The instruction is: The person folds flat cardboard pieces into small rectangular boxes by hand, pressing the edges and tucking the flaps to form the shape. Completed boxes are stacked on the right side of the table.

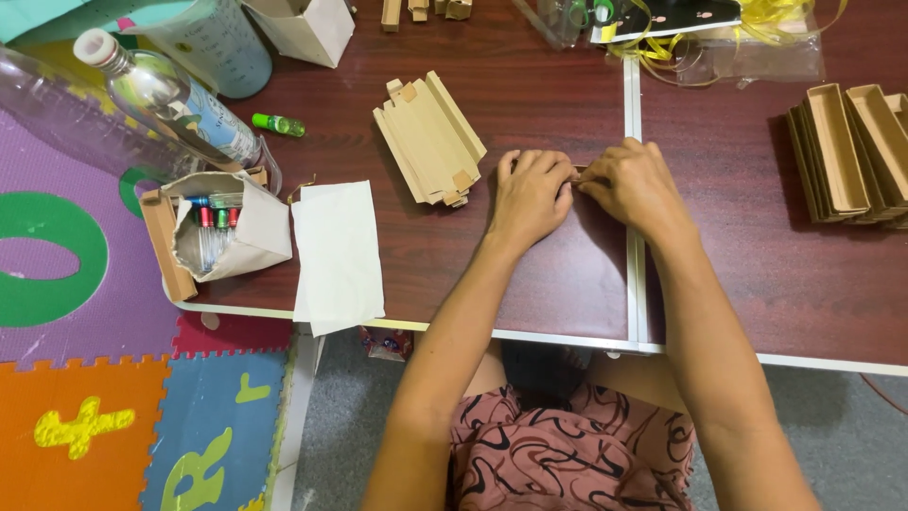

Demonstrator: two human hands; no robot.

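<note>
My left hand [530,194] and my right hand [636,185] meet at the middle of a dark brown table [530,284], knuckles up, fingers curled. Between the fingertips a small thin piece of brown card [576,172] shows, mostly hidden by the fingers. A stack of flat folded cardboard pieces [430,137] lies just left of my left hand. A stack of finished long narrow cardboard trays [846,151] sits at the far right.
A white sheet of paper [338,251] hangs over the table's front edge. A paper bag with small tubes [222,232] sits at the left, a green tube [279,124] and plastic bottles [165,95] behind it. Yellow ribbon and clear wrap [719,38] lie at the back. Colourful foam mats [85,416] cover the floor.
</note>
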